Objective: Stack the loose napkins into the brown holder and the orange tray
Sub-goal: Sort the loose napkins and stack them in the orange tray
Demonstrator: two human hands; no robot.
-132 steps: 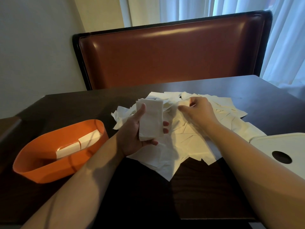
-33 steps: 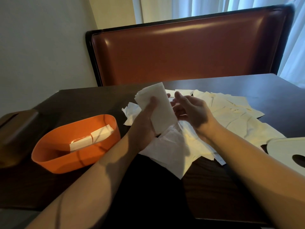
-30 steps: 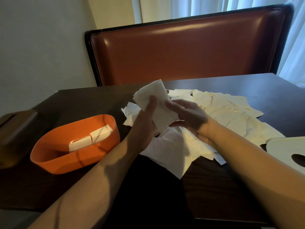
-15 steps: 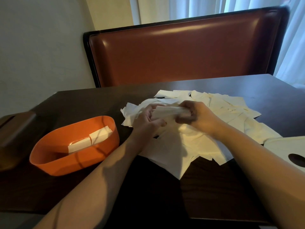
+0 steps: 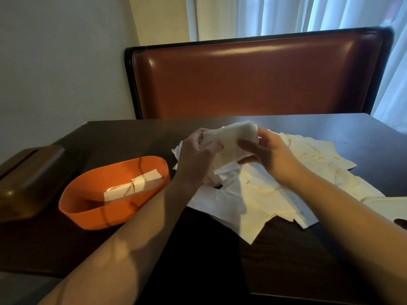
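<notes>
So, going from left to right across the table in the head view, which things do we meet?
Brown wooden holder → orange oval plastic tray → left hand → right hand → loose white paper napkins.

A dark wooden tabletop (image 5: 136, 137) fills the foreground. At twelve o'clock stands a reddish-brown padded seat back (image 5: 253, 80); pale curtains (image 5: 286, 16) hang behind it.

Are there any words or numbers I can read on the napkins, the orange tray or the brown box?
None. The stack of napkins in both hands, the loose napkins, the orange tray and the brown holder all show no print.
</notes>
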